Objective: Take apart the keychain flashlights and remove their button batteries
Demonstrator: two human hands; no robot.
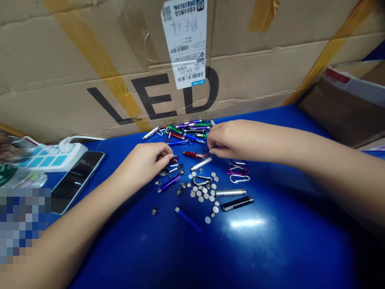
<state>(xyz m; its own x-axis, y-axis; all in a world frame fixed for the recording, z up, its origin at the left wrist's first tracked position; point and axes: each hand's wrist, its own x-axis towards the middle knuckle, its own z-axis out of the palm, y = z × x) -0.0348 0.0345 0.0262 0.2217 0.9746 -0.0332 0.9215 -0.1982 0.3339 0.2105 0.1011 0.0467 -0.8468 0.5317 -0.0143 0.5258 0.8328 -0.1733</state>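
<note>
My left hand [152, 158] is closed, its thumb and fingers pinched at a small red carabiner clip [174, 159]. Across from it, my right hand [224, 139] has curled fingers at the end of a red mini flashlight [194, 154]; the fingertips are partly hidden. Below the hands lie a silver flashlight tube [201, 164], a purple tube [169, 184] and a black carabiner [201, 180]. Several button cells [205, 196] are scattered around them. A silver tube [231, 192], a black tube [237, 204] and a blue tube [188, 220] rest nearer to me.
Several coloured flashlights with clips [192, 130] are heaped against a large cardboard box [90, 48]. Loose carabiners [239, 178] lie under my right forearm. At left are a phone [78, 180], a power strip [57, 156] and a plastic bag [25, 178]. Another carton [339, 104] stands right.
</note>
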